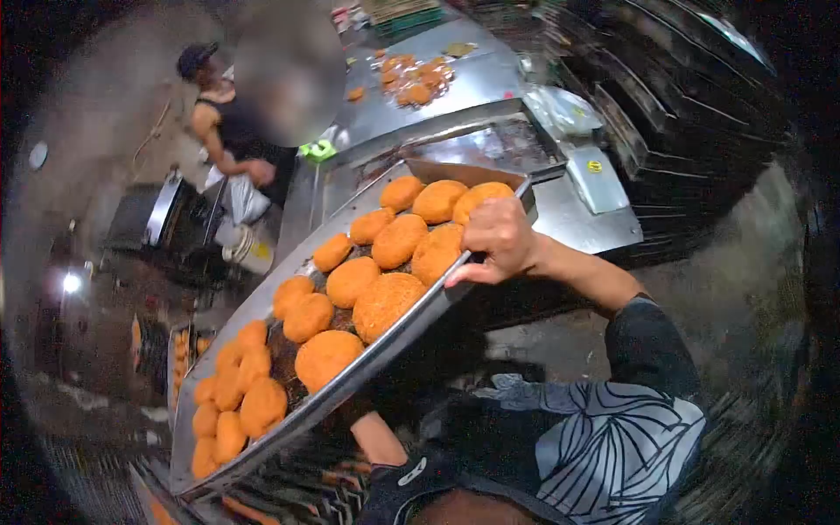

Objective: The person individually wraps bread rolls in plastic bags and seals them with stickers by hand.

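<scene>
A large metal baking tray is tilted in front of me, its left end low and its right end raised. Round golden-orange breaded buns lie on it in rough rows, bunched together at the lower left end. My right hand is closed over the tray's rim near the upper right corner, with the thumb on the outer side. My left forearm reaches under the tray's near side. The left hand itself is hidden beneath the tray, so its fingers do not show.
Beyond the tray, a metal table bears another tray, bagged buns and clear plastic bags. A co-worker stands at the upper left, near a white bucket. Dark racks line the right.
</scene>
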The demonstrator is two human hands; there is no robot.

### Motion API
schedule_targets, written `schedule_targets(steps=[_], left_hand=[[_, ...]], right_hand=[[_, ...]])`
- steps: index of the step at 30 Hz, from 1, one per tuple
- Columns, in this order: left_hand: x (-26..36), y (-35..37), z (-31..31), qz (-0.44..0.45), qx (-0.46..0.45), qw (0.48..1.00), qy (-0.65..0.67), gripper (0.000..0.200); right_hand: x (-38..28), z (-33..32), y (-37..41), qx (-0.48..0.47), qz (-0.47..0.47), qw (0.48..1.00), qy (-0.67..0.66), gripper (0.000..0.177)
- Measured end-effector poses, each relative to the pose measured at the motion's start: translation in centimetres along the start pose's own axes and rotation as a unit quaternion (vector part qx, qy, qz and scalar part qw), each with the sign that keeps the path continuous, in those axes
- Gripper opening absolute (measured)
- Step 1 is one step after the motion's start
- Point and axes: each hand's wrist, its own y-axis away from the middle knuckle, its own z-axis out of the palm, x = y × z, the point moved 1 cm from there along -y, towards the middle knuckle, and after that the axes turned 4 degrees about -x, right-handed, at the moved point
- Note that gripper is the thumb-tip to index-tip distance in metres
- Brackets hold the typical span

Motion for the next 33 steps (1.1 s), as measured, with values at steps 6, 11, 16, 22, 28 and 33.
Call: schedule_targets(steps=[6, 11, 16, 22, 28, 33], left_hand=[[-13.8, -7.9, -2.5, -0.181, -0.012, 0.981, 0.070, 0.049], [-22.4, -14.4, -5.0, -0.322, -0.038, 0.939, 0.117, 0.042], [-29.4, -17.3, -11.7, -0.485, -0.055, 0.865, 0.116, 0.035], [-31.7, -11.4, -11.6, -0.628, -0.344, 0.652, -0.247, 0.024], [-33.2, -8.6, -2.2, -0.407, -0.616, 0.531, -0.416, 0.025], [-40.9, -4.1, -3.8, -0.116, -0.608, 0.652, -0.439, 0.025]], right_hand=[[6.4, 1.6, 4.3, -0.019, 0.075, 0.987, 0.144, 0.049], [10.3, 5.2, 5.8, -0.060, 0.155, 0.963, 0.212, 0.048], [16.4, 9.0, 10.3, -0.074, 0.223, 0.939, 0.250, 0.050], [25.0, 10.7, 19.1, -0.143, 0.305, 0.911, 0.235, 0.040], [29.6, 12.0, 24.5, -0.215, 0.544, 0.806, 0.091, 0.031], [26.5, 13.3, 23.5, -0.051, 0.467, 0.849, 0.241, 0.028]])
